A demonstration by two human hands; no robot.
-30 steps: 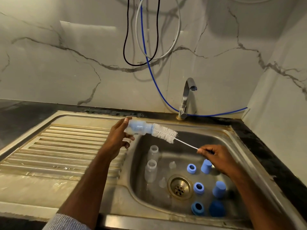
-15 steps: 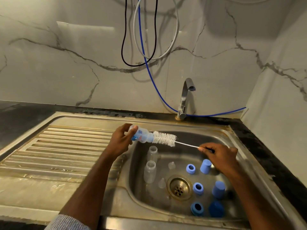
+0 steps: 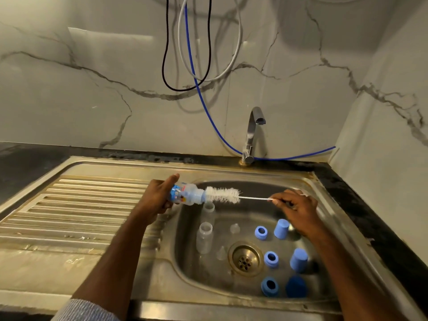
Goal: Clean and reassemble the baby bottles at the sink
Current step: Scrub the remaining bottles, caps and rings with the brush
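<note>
Brushed, stained steel sink [image 3: 324,200] with ribbed drainboard [image 3: 81,205]; glossy chrome tap [image 3: 252,130]; clear plastic bottle [image 3: 187,194]; white bristly brush [image 3: 222,194]; matt blue plastic caps [image 3: 281,228]; polished veined marble wall [image 3: 92,89].

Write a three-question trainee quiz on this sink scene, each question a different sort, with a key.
1. True or false: the left hand holds the printed bottle tilted on its side over the sink's edge.
2. Multiple choice: the right hand pinches
A. a blue cap
B. the brush's white wire handle
C. the tap
3. Fill in: the number of clear bottles standing in the basin is ____.

Key: 1 true; 2 B; 3 two.
</note>
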